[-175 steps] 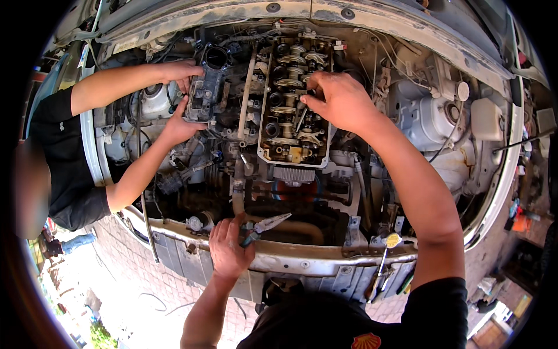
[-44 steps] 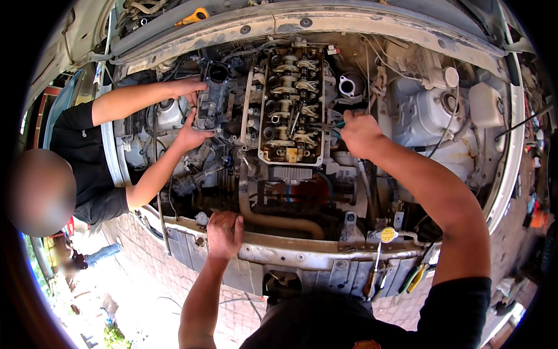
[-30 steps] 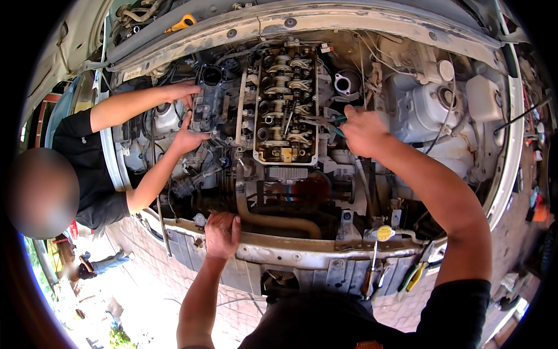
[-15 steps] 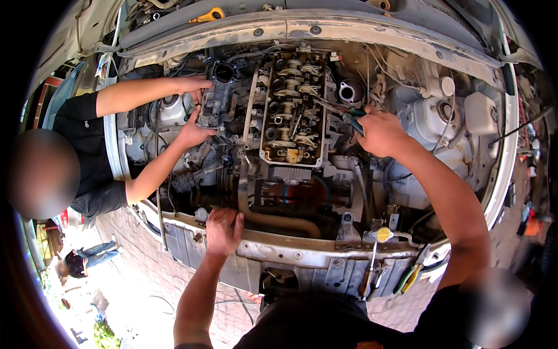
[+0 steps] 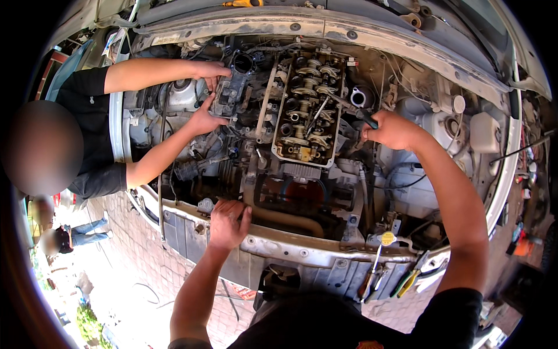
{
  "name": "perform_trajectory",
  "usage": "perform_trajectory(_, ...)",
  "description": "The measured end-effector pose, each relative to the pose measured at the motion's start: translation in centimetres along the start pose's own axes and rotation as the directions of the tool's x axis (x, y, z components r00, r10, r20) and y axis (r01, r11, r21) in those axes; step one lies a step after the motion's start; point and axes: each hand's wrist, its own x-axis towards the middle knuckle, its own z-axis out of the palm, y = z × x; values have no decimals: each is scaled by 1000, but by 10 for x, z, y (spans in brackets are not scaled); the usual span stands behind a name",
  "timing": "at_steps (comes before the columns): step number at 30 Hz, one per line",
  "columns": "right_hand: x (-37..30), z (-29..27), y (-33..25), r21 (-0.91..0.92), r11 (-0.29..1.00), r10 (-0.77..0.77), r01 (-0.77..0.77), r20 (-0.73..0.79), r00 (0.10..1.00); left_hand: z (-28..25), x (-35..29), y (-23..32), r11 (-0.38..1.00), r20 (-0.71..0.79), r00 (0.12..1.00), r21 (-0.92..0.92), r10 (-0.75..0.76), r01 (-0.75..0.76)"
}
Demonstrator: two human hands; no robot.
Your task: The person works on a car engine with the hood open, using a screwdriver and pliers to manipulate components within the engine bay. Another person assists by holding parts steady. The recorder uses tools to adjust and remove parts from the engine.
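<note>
My right hand is closed around the dark handles of a pair of pliers, right of the uncovered engine top. Its long jaws slant up and left over the right edge of the cylinder head; what the tips touch, if anything, is too small to tell. A slim metal tool lies slantwise across the rocker arms. At the front, my left hand rests on the body crossmember, thumb apart and fingers bent toward the engine bay. It holds no tool.
From the left, a co-worker's two hands hold a dark intake part. A screwdriver and green-and-yellow pliers sit along the front panel. A yellow-handled tool lies beyond the rear panel.
The whole view has shifted, with the engine now farther right. My right hand stays on the pliers, turned so less of the handles shows. My left hand remains on the crossmember.
</note>
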Motion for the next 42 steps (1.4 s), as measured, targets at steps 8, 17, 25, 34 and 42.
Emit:
perform_trajectory(8,38,-6,10,8,1000,-8,7,75,997,0,0,-1,1000,-28,1000,-27,1,-2)
perform_trajectory(17,72,-15,-19,118,979,127,-167,291,948,-2,-2,-3,1000,-39,999,-24,-1,0)
perform_trajectory(25,106,-26,-14,-61,984,179,-168,381,907,-4,3,-1,999,-34,999,-43,-12,11)
perform_trajectory(34,96,-34,-15,-197,978,122,-69,271,955,-4,1,-2,998,-41,999,-56,-8,6)
perform_trajectory(42,47,-10,-35,-525,851,13,1,24,1000,-6,-1,-2,998,-27,1000,-66,-10,9)
